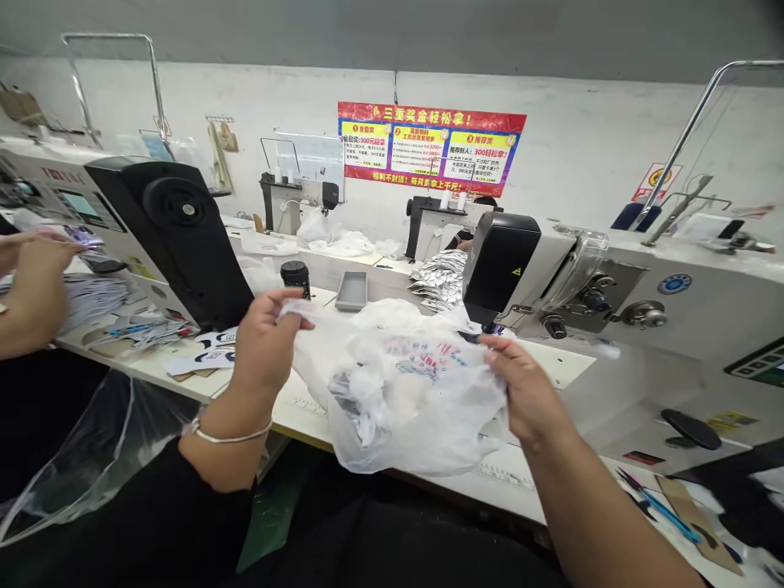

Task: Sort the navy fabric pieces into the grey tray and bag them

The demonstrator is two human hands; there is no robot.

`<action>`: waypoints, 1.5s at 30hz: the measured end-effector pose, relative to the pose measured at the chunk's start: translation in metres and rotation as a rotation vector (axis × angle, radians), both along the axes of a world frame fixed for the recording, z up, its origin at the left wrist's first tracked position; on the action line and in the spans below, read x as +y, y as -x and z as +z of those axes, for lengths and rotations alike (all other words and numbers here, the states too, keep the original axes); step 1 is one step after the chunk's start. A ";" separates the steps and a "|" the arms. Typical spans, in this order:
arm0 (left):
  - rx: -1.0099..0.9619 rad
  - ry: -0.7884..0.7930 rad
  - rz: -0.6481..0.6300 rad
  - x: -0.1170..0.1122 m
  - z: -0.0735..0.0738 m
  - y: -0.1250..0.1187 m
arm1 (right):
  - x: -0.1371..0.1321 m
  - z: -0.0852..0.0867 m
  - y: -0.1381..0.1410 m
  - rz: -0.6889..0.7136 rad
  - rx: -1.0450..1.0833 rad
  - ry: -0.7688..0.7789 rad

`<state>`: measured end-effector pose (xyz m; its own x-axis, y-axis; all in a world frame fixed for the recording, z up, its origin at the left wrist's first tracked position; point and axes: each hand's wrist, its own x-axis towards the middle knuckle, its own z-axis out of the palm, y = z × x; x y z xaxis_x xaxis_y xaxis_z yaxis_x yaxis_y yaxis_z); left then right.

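Note:
A thin white plastic bag point(453, 425) with red and blue print hangs spread between my two hands over the front of the sewing table. My left hand point(266, 339) pinches its upper left edge. On the opposite side, my right hand point(520, 384) grips the bag's rim, fingers closed on the film. Through the bag's mouth shows a crumpled bundle of white and grey pieces point(367, 404); what they are I cannot make out. Just beyond my right fingertips stands the head of a sewing machine point(502, 261).
Another sewing machine point(177, 220) stands at left, beside a co-worker's hand point(46, 261). A grey tray point(352, 291), a black cup point(296, 278) and a pile of white pieces point(439, 278) lie behind the bag. Blue-handled snips point(667, 514) rest at lower right.

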<state>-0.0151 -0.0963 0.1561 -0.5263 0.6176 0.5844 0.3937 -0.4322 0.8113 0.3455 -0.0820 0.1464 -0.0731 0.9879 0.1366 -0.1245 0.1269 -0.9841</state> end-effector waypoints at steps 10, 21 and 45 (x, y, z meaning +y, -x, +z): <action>-0.041 -0.075 -0.442 0.011 0.028 -0.037 | -0.025 0.026 -0.024 -0.136 0.273 -0.184; 0.400 0.280 -0.812 0.011 -0.072 -0.103 | -0.029 -0.095 0.011 0.288 -1.101 -0.404; 0.514 0.360 -0.580 0.080 -0.149 -0.166 | 0.022 -0.177 0.031 0.022 -0.861 -0.303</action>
<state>0.1510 -0.0159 0.0074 0.2077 0.9013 0.3801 0.5466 -0.4292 0.7190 0.3149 -0.0596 -0.0306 -0.2880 0.9160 0.2793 0.6318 0.4010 -0.6633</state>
